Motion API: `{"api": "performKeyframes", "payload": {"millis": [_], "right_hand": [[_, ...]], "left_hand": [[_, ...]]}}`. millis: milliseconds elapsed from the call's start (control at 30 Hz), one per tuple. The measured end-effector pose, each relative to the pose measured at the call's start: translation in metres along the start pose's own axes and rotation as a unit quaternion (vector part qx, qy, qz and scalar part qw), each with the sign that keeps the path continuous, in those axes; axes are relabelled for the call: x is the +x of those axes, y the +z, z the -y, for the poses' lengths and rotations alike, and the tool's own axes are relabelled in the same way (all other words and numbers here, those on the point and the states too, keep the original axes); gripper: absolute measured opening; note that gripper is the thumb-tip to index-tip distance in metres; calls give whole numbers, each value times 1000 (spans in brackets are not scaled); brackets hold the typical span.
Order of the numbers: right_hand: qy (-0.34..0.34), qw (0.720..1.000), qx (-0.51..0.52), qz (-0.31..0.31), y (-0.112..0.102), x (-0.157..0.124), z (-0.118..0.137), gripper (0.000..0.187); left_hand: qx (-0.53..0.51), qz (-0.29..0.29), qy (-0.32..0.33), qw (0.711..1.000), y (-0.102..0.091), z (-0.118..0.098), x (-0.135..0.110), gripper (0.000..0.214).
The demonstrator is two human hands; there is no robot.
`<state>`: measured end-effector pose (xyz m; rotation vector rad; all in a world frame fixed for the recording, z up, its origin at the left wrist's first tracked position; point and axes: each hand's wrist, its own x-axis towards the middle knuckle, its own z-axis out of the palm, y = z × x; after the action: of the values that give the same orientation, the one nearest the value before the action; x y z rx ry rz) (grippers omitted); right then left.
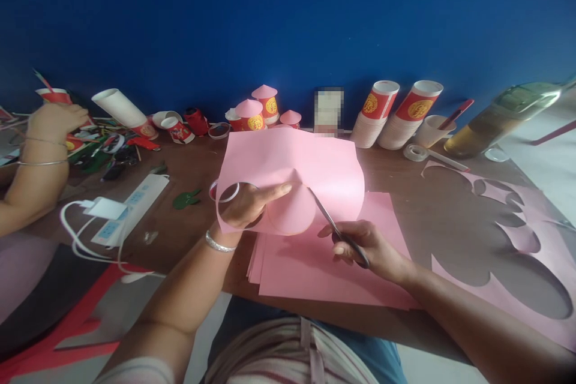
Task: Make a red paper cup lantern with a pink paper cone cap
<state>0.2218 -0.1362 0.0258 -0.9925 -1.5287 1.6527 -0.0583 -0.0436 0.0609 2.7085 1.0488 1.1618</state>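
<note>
A pink sheet of paper (315, 162) is held up above the brown table (432, 216). My left hand (247, 204) pinches its lower left part, next to a partly cut round flap (292, 216). Scissors (335, 228) are gripped in my right hand (364, 246), their blades set into the cut in the sheet. Below lies a stack of pink sheets (324, 276).
A pink sheet with round holes cut out (517, 276) lies at right. Along the blue wall stand stacked red paper cups (396, 114), pink-roofed cup houses (258, 111), a tape roll (416, 153) and a bottle (499, 117). Another person's hand (54, 123) works far left near a power strip (130, 207).
</note>
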Motion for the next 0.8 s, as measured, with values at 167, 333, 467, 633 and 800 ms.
{"api": "performKeyframes", "payload": {"millis": [167, 333, 467, 633, 800], "right_hand": [[1, 1000, -9, 1, 0, 1, 2, 41], [7, 1000, -1, 1, 0, 1, 1, 44], [11, 1000, -1, 0, -1, 0, 0, 47], [10, 1000, -16, 2, -2, 1, -1, 47], [6, 1000, -29, 9, -2, 1, -3, 45]], "left_hand": [[-32, 34, -29, 998, 3, 6, -3, 30], [-69, 88, -58, 992, 4, 10, -8, 32], [-52, 94, -74, 991, 3, 11, -9, 33], [-65, 147, -5, 987, 8, 22, -10, 38], [-52, 132, 36, 989, 7, 18, -6, 41]]}}
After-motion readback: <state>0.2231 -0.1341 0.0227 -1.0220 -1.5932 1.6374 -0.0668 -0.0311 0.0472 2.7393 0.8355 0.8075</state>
